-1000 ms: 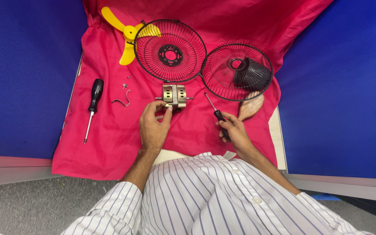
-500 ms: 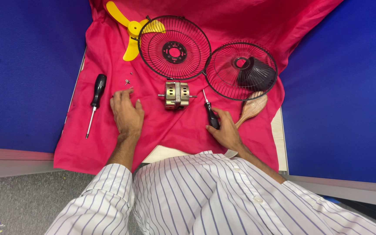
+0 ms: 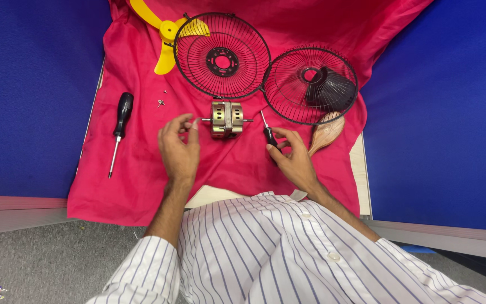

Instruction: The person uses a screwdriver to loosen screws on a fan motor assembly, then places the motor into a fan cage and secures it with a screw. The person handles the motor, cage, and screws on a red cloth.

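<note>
Left hand (image 3: 179, 147): forearm rises from the striped sleeve, palm turned inward, wrist straight. Thumb and forefinger are pinched together at the tip, just at the left shaft end of the small brass-coloured fan motor (image 3: 226, 119). Whether something tiny sits in the pinch, I cannot tell; the other fingers curl loosely.

Right hand (image 3: 292, 159): forearm comes in at an angle from the lower right, back of the hand up. Fingers are wrapped around the black handle of a small screwdriver (image 3: 268, 132), its thin blade slanting up and left, the tip free, close to the motor's right shaft end but not touching.

The motor lies on the red cloth (image 3: 142, 174) between the two hands, shaft horizontal.

Beyond the left pinch: a loose screw (image 3: 161, 103) and, farther left, a larger black-handled screwdriver (image 3: 118, 129) lying blade down. Above the motor: one black wire fan guard (image 3: 222, 55), with the yellow fan blade (image 3: 167, 34) on its left. Above the right hand: a second wire guard (image 3: 310, 84) with a dark cone-shaped cover inside. Just right of the right hand: a wooden paddle-shaped piece (image 3: 325, 134).
</note>
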